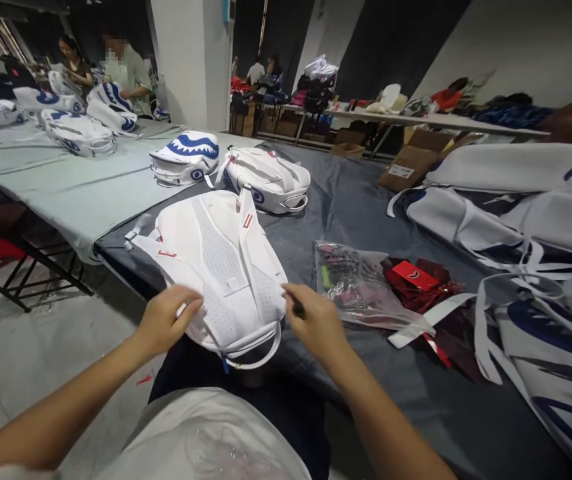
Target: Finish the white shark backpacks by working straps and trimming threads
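A white backpack (221, 263) lies back-panel up on the dark grey table (361, 200), its top handle hanging over the near edge. My left hand (166, 320) grips the backpack's lower left edge, fingers closed on the fabric. My right hand (313, 317) rests at the backpack's right edge, fingers pinched round a small dark object that I cannot name.
A clear plastic bag (361, 283) and red tags (416, 277) lie to the right of my hand. Two more white backpacks (266, 177) sit behind, others pile at right (541, 220). Two people work at the light table (66, 180) far left. Cardboard boxes (411, 163) stand beyond.
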### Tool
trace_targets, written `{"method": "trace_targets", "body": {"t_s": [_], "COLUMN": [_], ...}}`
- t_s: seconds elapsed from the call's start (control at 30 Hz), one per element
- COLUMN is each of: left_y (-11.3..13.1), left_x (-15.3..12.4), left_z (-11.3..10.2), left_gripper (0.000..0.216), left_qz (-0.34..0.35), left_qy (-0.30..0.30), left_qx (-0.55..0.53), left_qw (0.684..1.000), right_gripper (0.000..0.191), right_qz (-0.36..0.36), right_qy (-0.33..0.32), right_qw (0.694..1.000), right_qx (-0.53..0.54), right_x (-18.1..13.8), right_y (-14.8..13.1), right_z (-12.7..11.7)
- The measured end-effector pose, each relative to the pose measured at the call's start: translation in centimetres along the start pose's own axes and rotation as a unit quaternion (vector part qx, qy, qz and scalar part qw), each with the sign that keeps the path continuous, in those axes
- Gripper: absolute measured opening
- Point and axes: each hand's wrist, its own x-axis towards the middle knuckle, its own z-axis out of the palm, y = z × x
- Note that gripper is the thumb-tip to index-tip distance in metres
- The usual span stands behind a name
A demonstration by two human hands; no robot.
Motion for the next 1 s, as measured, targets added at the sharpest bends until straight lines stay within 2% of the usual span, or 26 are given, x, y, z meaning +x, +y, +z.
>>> {"method": "trace_targets", "body": {"t_s": [0.1,0.17,0.23,0.3,0.4,0.53,0.6,0.7,0.73,0.8,0.9,0.97,1.0], "left_y": [0.1,0.7,1.1,0.9,-0.3,-1.2,-1.5,-2.3,-2.8,-3.7,-4.6,-4.3,-3.9], "left_x": [1.9,1.2,-1.1,-4.1,-7.2,-7.8,-8.0,-8.7,-8.7,-7.3,-1.5,3.9,6.6], "left_z": [4.5,7.8,9.8,10.4,9.9,9.6,9.6,9.4,9.2,8.5,6.7,6.0,6.0], "left_gripper": [0.038,0.041,0.045,0.051,0.055,0.057,0.057,0.055,0.053,0.049,0.05,0.049,0.047], "left_qz": [0.073,0.1,0.118,0.127,0.138,0.142,0.142,0.18,0.198,0.212,0.141,0.069,0.039], "left_qy": [-0.131,-0.205,-0.229,-0.234,-0.285,-0.323,-0.317,-0.269,-0.228,-0.101,0.101,0.196,0.224], "left_qx": [0.115,0.149,0.157,0.143,0.099,0.056,0.049,0.027,0.002,-0.049,-0.056,-0.03,-0.017], "left_qw": [0.982,0.962,0.953,0.953,0.943,0.934,0.936,0.946,0.953,0.971,0.983,0.978,0.974], "right_gripper": [0.039,0.031,0.025,0.029,0.03,0.041,0.033,0.019,0.017,0.016,0.018,0.018,0.018], "right_qz": [-0.051,-0.013,0.059,0.126,0.178,0.211,0.217,0.222,0.234,0.276,0.318,0.33,0.331], "right_qy": [-0.098,-0.158,-0.166,-0.145,-0.136,-0.166,-0.188,-0.199,-0.201,-0.207,-0.206,-0.21,-0.213], "right_qw": [0.992,0.975,0.958,0.944,0.927,0.917,0.916,0.912,0.906,0.887,0.867,0.86,0.858], "right_qx": [-0.065,-0.154,-0.227,-0.267,-0.301,-0.295,-0.282,-0.282,-0.289,-0.305,-0.323,-0.328,-0.329], "right_x": [3.7,5.6,6.5,6.3,5.4,5.8,5.9,4.3,3.2,0.9,-1.5,-1.9,-1.9], "right_y": [-4.7,-6.4,-6.4,-5.1,-2.2,0.5,0.8,-0.3,-0.8,-1.7,-2.2,-2.2,-2.1], "right_z": [3.9,5.7,6.5,6.2,4.6,3.5,3.8,4.1,4.1,4.0,3.7,3.6,3.6]}}
